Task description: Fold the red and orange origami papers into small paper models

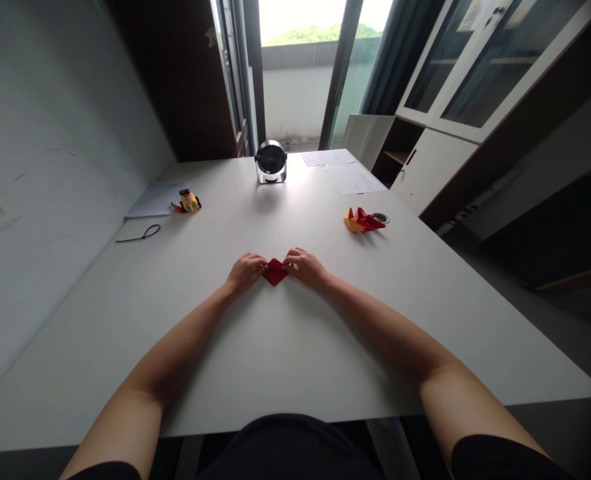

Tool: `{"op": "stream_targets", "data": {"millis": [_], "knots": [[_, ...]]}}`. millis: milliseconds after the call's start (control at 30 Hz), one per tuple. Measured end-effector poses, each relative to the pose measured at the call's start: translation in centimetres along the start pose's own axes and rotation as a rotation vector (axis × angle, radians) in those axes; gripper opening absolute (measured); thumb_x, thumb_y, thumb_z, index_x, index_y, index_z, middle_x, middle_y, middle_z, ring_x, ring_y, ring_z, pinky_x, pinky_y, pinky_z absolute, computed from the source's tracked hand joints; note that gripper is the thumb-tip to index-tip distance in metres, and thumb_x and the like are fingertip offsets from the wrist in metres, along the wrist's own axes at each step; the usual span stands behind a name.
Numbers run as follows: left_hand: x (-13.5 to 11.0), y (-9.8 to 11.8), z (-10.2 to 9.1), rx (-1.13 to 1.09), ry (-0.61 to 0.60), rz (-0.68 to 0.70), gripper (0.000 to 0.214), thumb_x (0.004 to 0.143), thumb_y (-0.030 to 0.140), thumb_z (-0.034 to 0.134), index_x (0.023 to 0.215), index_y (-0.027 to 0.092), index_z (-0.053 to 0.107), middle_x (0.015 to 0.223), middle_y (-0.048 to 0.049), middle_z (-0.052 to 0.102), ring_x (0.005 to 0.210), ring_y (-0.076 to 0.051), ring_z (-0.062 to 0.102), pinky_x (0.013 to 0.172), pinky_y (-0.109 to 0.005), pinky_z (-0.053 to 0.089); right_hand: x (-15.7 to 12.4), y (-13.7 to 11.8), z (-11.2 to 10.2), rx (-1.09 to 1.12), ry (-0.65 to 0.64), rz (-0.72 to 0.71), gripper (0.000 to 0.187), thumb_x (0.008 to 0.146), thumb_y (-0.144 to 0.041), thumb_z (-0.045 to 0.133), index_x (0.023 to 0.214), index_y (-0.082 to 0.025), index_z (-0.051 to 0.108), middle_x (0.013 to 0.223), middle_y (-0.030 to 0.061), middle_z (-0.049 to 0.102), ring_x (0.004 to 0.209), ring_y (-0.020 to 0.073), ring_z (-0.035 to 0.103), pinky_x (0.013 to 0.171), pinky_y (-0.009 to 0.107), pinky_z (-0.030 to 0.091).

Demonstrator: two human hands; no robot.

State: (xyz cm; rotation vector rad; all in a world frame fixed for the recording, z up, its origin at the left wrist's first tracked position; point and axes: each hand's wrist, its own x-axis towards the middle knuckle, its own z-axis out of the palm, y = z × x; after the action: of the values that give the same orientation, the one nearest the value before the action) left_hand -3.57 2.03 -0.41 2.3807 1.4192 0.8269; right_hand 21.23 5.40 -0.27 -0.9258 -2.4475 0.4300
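A small folded piece of red paper [275, 272] lies on the white table [285, 347] between my two hands. My left hand [246, 272] pinches its left corner with curled fingers. My right hand [305, 267] pinches its right corner the same way. Both forearms stretch out across the table towards it.
Folded red and orange paper shapes [363, 221] lie at the right beside a tape roll [381, 218]. A small desk fan [271, 161] stands at the far middle. A yellow toy [188, 201], paper sheets [158, 198] and a black cable tie [140, 235] lie at the left.
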Motion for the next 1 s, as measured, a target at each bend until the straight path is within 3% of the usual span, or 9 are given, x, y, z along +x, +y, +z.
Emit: {"op": "stream_targets", "data": {"millis": [333,500,600,767,1000], "knots": [[0.2,0.2,0.2,-0.019,0.005,-0.075,0.027,0.090,0.020,0.060,0.113,0.028,0.071,0.098,-0.0010,0.074,0.091,-0.019,0.064,0.089,-0.034,0.050,0.1,-0.5,0.1,-0.031,0.043,0.069,0.010,0.092,-0.026,0.063,0.090,-0.020,0.070,0.089,0.0046,0.065,0.088,0.0172,0.054,0.077,0.027,0.041],[0.3,0.1,0.6,0.095,0.010,-0.043,0.020,0.092,0.024,0.060,0.102,0.029,0.076,0.097,-0.0038,0.072,0.094,-0.021,0.062,0.092,-0.036,0.049,0.1,-0.8,0.0,-0.053,0.043,0.087,0.009,0.092,-0.024,0.064,0.098,-0.021,0.069,0.088,0.0040,0.065,0.089,0.0178,0.054,0.078,0.027,0.041],[0.2,0.1,0.6,0.108,0.022,-0.019,0.019,0.093,0.026,0.060,0.099,0.030,0.077,0.105,-0.0037,0.072,0.101,-0.022,0.061,0.096,-0.038,0.048,0.1,-0.8,-0.2,-0.070,0.025,0.059,0.011,0.094,-0.025,0.062,0.100,-0.022,0.070,0.092,0.0046,0.066,0.091,0.0181,0.055,0.080,0.027,0.041],[0.2,0.1,0.8,0.066,-0.014,0.029,0.025,0.094,0.025,0.058,0.113,0.030,0.072,0.126,-0.0018,0.069,0.124,-0.022,0.057,0.109,-0.041,0.043,0.1,-0.8,-0.1,-0.114,0.003,0.056,0.011,0.093,-0.029,0.064,0.097,-0.022,0.072,0.095,0.0065,0.066,0.092,0.0192,0.056,0.084,0.029,0.041],[0.3,0.5,0.8,0.105,-0.023,0.054,0.017,0.092,0.027,0.062,0.105,0.027,0.072,0.127,-0.0026,0.069,0.127,-0.023,0.055,0.112,-0.043,0.041,0.2,-1.1,0.8,-0.223,0.041,0.155,0.022,0.091,-0.042,0.067,0.096,-0.021,0.070,0.100,0.0090,0.064,0.096,0.0230,0.054,0.088,0.033,0.040]]}}
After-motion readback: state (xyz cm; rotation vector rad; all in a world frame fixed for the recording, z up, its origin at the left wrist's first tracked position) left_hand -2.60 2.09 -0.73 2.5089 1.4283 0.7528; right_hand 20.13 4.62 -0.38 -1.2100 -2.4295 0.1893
